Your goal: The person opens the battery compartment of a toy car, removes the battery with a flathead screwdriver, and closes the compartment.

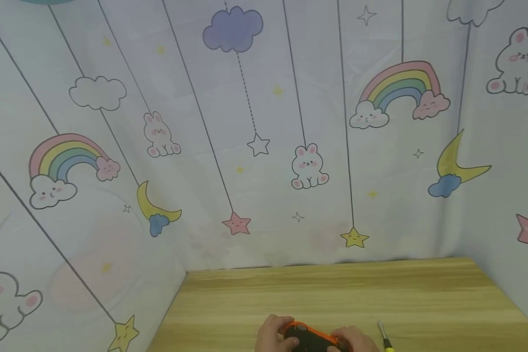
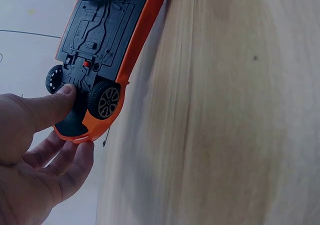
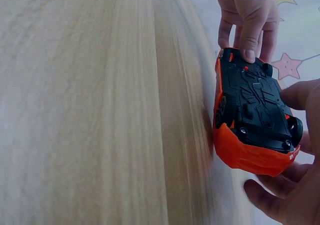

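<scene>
An orange toy car (image 1: 310, 337) is held between both hands near the table's front edge, its black underside turned up toward me. My left hand (image 1: 274, 334) grips one end; in the left wrist view its thumb presses on the underside between two wheels while the fingers (image 2: 75, 167) lie beneath the body. At the other end, my right hand (image 1: 354, 338) grips the car, thumb on the underside and fingers below in the right wrist view. A small red switch-like piece (image 2: 86, 64) shows on the black base (image 2: 95, 35).
A screwdriver (image 1: 385, 337) with a yellow and black handle lies on the wooden table (image 1: 334, 288), to the right of my right hand. Fabric walls (image 1: 264, 195) printed with rainbows, rabbits and stars enclose the table at the back and sides.
</scene>
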A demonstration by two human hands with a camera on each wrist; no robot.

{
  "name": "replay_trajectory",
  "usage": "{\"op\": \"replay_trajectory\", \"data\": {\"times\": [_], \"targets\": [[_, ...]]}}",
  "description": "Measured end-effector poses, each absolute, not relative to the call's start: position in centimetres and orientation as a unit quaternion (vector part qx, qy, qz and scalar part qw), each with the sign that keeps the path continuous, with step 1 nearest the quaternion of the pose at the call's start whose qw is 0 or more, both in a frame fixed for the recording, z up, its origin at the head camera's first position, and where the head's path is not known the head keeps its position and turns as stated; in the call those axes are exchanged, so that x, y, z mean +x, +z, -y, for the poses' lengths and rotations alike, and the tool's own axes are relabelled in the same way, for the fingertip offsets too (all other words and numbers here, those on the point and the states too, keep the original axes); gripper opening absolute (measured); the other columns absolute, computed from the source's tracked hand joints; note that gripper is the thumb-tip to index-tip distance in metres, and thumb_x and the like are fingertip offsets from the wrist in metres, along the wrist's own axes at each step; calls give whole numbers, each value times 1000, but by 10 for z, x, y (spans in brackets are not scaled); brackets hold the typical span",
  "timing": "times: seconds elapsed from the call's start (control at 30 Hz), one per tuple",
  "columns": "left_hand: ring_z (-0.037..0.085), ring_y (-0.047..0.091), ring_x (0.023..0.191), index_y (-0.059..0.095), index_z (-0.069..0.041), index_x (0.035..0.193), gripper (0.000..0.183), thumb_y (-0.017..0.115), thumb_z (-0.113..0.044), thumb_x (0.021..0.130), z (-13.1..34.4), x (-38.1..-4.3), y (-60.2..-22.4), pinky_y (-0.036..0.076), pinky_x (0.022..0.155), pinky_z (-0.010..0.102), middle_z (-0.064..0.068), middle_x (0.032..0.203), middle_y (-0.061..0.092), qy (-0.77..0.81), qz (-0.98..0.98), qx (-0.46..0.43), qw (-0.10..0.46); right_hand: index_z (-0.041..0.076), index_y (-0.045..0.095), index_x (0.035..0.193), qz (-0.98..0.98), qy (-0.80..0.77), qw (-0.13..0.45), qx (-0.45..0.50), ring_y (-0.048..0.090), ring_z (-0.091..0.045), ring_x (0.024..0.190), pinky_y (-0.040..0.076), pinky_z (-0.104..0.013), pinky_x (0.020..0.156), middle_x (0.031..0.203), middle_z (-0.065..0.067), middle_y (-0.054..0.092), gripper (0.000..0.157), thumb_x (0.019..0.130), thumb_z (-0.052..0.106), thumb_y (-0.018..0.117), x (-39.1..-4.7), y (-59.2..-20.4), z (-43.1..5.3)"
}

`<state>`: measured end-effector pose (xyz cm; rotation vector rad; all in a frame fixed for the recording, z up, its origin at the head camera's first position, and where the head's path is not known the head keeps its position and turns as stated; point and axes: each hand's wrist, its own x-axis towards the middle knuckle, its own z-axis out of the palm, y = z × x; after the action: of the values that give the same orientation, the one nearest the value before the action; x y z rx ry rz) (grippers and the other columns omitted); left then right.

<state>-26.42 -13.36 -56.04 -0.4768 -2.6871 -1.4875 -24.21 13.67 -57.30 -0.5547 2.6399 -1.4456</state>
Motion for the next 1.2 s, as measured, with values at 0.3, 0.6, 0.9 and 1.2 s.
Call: {"op": "replay_trajectory", "data": {"times": [0.3, 0.6, 0.9, 1.2], "targets": [[14, 58, 87, 71, 2, 122, 45, 81, -5, 79, 132, -268, -549, 53, 72, 29, 1, 100, 57, -482, 867, -125, -29, 3, 67, 128, -864, -464, 0, -197, 56, -8, 94, 45, -25, 71, 112, -5, 61, 49, 94, 39, 72, -241, -571, -136], [15, 57, 89, 71, -1, 122, 44, 83, -6, 79, 128, -272, -548, 53, 73, 32, -2, 101, 60, -461, 880, -108, -33, 4, 72, 118, -866, -446, -5, -224, 53, -2, 89, 42, -24, 69, 103, 3, 60, 37, 97, 35, 67, -244, -573, -137], [17, 59, 92, 71, -5, 123, 44, 81, -10, 81, 126, -280, -554, 55, 76, 39, 0, 104, 62, -470, 876, -85, -69, 2, 71, 118, -861, -453, 25, -228, 51, 1, 84, 42, -23, 67, 100, 3, 61, 36, 98, 31, 66, -247, -575, -139], [23, 60, 95, 62, 4, 133, 63, 83, -25, 81, 128, -273, -567, 53, 76, 35, 6, 108, 61, -453, 876, -165, -20, 3, 69, 121, -859, -461, 77, -208, 52, 0, 85, 46, -25, 70, 103, -1, 61, 40, 99, 36, 65, -249, -572, -142]]}}
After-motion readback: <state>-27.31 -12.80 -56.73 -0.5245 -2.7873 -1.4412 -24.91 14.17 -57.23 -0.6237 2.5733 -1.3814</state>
